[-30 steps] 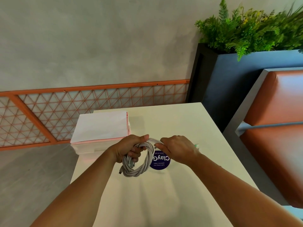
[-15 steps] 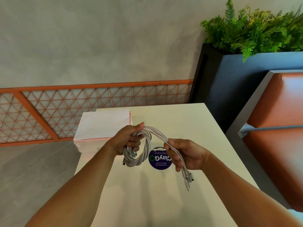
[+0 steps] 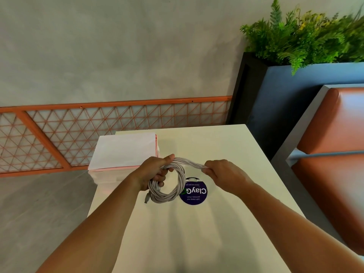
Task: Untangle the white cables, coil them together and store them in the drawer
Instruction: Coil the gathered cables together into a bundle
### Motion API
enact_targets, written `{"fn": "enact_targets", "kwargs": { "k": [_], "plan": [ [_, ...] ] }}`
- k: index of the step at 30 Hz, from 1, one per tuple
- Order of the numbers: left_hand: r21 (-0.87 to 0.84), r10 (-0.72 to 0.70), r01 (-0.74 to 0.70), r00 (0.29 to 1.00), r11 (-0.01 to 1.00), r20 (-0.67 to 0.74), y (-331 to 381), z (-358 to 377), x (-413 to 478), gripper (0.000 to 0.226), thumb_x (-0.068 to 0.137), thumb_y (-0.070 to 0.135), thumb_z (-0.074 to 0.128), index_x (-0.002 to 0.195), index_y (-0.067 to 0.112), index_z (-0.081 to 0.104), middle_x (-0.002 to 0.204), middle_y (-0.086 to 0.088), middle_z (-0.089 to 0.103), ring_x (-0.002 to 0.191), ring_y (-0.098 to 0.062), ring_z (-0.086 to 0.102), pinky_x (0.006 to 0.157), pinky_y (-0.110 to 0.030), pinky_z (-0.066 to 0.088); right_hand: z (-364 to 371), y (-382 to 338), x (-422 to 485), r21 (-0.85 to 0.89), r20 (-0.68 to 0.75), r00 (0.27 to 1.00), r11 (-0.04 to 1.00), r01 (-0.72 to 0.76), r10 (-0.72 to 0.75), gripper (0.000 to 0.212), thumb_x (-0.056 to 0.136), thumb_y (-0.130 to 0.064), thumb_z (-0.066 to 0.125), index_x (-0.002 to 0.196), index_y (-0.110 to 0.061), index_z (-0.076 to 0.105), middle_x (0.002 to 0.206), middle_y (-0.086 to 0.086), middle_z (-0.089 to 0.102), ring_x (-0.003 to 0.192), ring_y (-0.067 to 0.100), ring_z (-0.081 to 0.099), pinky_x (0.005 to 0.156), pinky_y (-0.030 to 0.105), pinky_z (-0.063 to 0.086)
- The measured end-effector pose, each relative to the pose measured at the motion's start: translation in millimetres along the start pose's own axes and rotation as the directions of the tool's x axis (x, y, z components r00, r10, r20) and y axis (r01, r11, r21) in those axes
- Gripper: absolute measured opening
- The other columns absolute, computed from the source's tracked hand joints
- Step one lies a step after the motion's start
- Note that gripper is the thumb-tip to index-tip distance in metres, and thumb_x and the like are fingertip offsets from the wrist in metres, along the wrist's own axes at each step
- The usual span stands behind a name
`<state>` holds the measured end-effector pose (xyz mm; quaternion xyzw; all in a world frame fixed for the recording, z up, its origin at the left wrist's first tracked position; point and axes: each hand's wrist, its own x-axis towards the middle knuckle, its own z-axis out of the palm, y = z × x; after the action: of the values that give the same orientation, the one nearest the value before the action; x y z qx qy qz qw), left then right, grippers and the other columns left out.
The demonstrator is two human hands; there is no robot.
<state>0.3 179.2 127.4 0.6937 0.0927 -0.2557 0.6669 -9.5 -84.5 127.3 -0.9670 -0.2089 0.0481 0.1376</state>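
Two hands on the white cables (image 3: 169,196) mid-frame: left hand (image 3: 155,170) fingers (image 3: 162,173) curled round the coil, right hand (image 3: 224,174) pinching the loose strands. Upside-down sticker (image 3: 197,195) on the bench (image 3: 216,150) reads "ClayG".

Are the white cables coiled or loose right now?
Mostly coiled: the white cables hang in a loop from the left hand, while the right hand grips one stretch pulled out sideways.

right hand (image 3: 224,174) raised, cables (image 3: 169,187) pulled taut
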Motion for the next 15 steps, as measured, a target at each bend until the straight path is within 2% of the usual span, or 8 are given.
{"fn": "enact_targets", "kwargs": {
  "k": [2,3,5,8,11,12,13,15],
  "plan": [
    [-0.039,-0.058,0.057,0.998,0.998,-0.010,-2.9,0.8,1.4,0.051,0.090,0.053,0.063,0.085,0.002,0.063,0.055,0.003,0.027,0.041,-0.010,0.022,0.050,-0.028,0.040,7.0,1.3,-4.4,-0.246,-0.105,0.989,0.966,0.072,-0.101,0.041,0.105,-0.048,0.032,0.103,-0.021,0.063,0.081,-0.003,0.069,0.065,0.019,0.062,0.060,0.030,0.049],
    [-0.066,-0.083,0.083,0.997,0.994,-0.006,-3.9,1.2,1.8,0.051,0.089,0.053,0.064,0.086,0.002,0.063,0.056,0.003,0.026,0.041,-0.009,0.022,0.050,-0.028,0.040,12.4,3.4,-6.3,-0.297,-0.162,0.976,0.950,0.095,-0.148,0.045,0.104,-0.049,0.030,0.099,-0.022,0.065,0.076,-0.005,0.069,0.059,0.019,0.061,0.056,0.029,0.050],
    [-0.138,-0.125,0.126,0.992,0.982,0.018,-4.7,2.9,1.2,0.049,0.089,0.052,0.065,0.085,0.003,0.062,0.056,0.004,0.024,0.041,-0.008,0.021,0.047,-0.025,0.038,22.6,8.1,-10.9,-0.300,-0.313,0.921,0.944,0.134,-0.230,0.048,0.104,-0.048,0.030,0.090,-0.022,0.069,0.068,-0.008,0.064,0.051,0.016,0.057,0.046,0.030,0.050],
    [-0.245,-0.154,0.170,0.985,0.954,0.082,-5.7,5.7,0.6,0.047,0.090,0.052,0.063,0.080,0.006,0.062,0.053,0.006,0.025,0.038,-0.006,0.023,0.044,-0.023,0.036,26.9,10.7,-13.8,-0.289,-0.483,0.832,0.947,0.141,-0.271,0.034,0.105,-0.038,0.042,0.091,-0.021,0.069,0.068,-0.006,0.057,0.052,0.017,0.054,0.043,0.031,0.047],
    [-0.339,-0.164,0.204,0.976,0.918,0.145,-6.6,6.6,0.9,0.047,0.091,0.051,0.061,0.076,0.006,0.063,0.049,0.008,0.028,0.035,-0.005,0.026,0.042,-0.021,0.036,25.5,11.8,-14.2,-0.250,-0.516,0.814,0.956,0.153,-0.266,0.009,0.096,-0.021,0.063,0.102,-0.018,0.068,0.072,-0.002,0.057,0.053,0.020,0.053,0.041,0.032,0.048],
    [-0.355,-0.164,0.212,0.973,0.911,0.159,-6.4,6.8,1.0,0.047,0.091,0.050,0.061,0.076,0.006,0.064,0.048,0.008,0.029,0.035,-0.004,0.027,0.042,-0.020,0.036,25.1,11.9,-14.4,-0.213,-0.496,0.836,0.966,0.147,-0.237,0.012,0.093,-0.019,0.067,0.105,-0.018,0.066,0.075,-0.001,0.058,0.053,0.021,0.054,0.041,0.033,0.049],
    [-0.362,-0.164,0.215,0.972,0.907,0.167,-6.0,6.8,1.0,0.047,0.091,0.050,0.061,0.076,0.006,0.063,0.047,0.009,0.029,0.034,-0.004,0.027,0.041,-0.020,0.036,27.3,14.4,-13.5,-0.177,-0.468,0.857,0.973,0.149,-0.216,0.015,0.094,-0.020,0.067,0.109,-0.019,0.064,0.078,-0.001,0.060,0.052,0.023,0.055,0.041,0.035,0.051],
    [-0.361,-0.160,0.211,0.973,0.908,0.166,-4.6,7.3,1.4,0.047,0.092,0.050,0.060,0.077,0.006,0.063,0.047,0.009,0.029,0.034,-0.004,0.027,0.041,-0.020,0.036,26.3,15.3,-14.1,-0.128,-0.438,0.880,0.981,0.143,-0.185,0.016,0.099,-0.026,0.055,0.114,-0.022,0.062,0.078,-0.002,0.065,0.050,0.026,0.057,0.044,0.037,0.053]
  ]
}}
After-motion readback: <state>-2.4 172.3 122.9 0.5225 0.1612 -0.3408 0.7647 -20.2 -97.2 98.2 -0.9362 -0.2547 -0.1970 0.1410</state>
